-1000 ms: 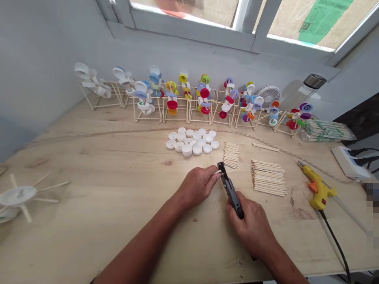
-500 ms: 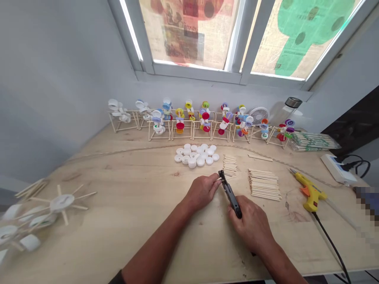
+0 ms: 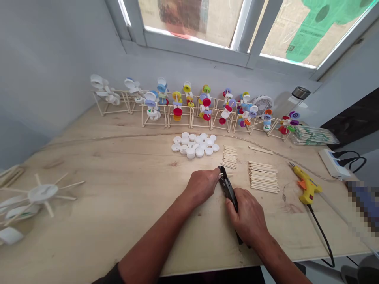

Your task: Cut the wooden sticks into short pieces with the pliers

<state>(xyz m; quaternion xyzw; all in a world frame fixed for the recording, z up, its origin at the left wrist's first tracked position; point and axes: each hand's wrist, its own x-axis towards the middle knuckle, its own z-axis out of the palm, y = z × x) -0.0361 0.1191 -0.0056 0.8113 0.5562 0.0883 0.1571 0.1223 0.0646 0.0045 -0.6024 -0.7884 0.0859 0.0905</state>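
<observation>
My left hand (image 3: pixel 204 184) pinches a thin wooden stick (image 3: pixel 229 174), whose far end pokes out to the right of the tool's jaws. The black pliers (image 3: pixel 228 188) lie in the closed grip of my right hand (image 3: pixel 249 215), their jaws around the stick close to my left fingertips. Just beyond the jaws is a small bunch of short sticks (image 3: pixel 229 157). To the right sits a bigger stack of longer sticks (image 3: pixel 263 176). White bottle caps (image 3: pixel 191 152) are clustered behind my left hand.
Colourful bottle-cap wheels on stick frames (image 3: pixel 177 112) line the back wall. At right are a yellow glue gun (image 3: pixel 306 184) with its cord, a power strip (image 3: pixel 334 163) and bagged sticks (image 3: pixel 314 135). A capped wheel with stick spokes (image 3: pixel 43 192) lies at left.
The head view has tilted down, so the table objects sit higher in the picture. The pliers stand slightly steeper, and both hands stay together around the stick and tool.
</observation>
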